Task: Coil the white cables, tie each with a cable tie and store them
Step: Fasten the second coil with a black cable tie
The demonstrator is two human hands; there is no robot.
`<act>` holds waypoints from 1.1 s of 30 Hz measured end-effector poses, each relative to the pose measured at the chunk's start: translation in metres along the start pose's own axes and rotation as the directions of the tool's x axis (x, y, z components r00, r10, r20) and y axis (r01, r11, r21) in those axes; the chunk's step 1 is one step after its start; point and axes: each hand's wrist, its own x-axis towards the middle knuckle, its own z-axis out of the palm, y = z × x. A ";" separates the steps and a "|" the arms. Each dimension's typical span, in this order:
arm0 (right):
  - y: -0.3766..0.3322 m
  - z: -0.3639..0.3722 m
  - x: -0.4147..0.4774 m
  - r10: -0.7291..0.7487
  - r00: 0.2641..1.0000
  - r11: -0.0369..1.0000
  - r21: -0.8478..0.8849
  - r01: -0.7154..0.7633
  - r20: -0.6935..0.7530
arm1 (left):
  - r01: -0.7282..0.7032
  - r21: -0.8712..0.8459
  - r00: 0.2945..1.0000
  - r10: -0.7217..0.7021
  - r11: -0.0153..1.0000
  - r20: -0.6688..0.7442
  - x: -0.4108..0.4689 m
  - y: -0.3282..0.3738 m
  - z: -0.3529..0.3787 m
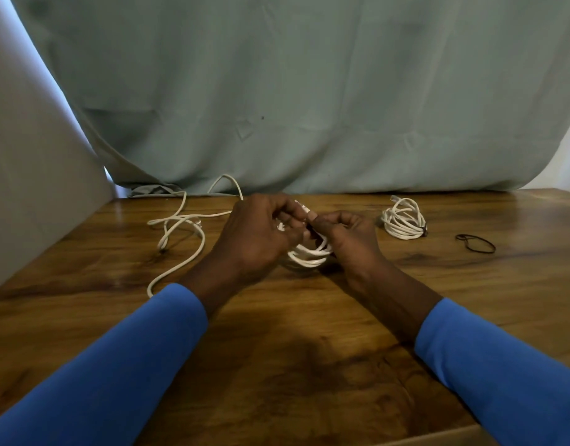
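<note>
Both hands, left hand [256,235] and right hand [346,235], are gripping the white coil [309,252]; loosening either grip is likely letting loops spring apart.

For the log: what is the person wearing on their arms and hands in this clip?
Both arms are covered by plain bright blue long sleeves, the left sleeve and the right sleeve, each ending in a snug cuff above the wrist. The left hand and right hand are bare: no gloves. No rings, watch or markings are visible.
</note>
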 end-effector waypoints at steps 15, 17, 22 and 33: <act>0.000 0.000 0.003 0.164 0.984 0.984 0.059 -0.169 0.074 | 0.070 -0.301 0.982 -0.013 0.951 0.188 0.004 -0.008 -0.003; -0.001 0.002 0.002 0.165 0.984 0.984 0.050 -0.168 0.061 | 0.110 -0.307 0.982 -0.056 0.945 0.178 0.003 -0.008 0.002; 0.007 0.006 0.002 0.102 0.994 0.993 0.066 -0.100 -0.027 | 0.212 -0.218 0.976 -0.216 0.953 0.008 -0.002 -0.007 0.015; 0.009 0.009 -0.003 0.119 0.990 0.970 0.221 -0.101 -0.072 | 0.066 0.064 0.984 -0.055 0.996 -0.168 -0.012 -0.005 0.033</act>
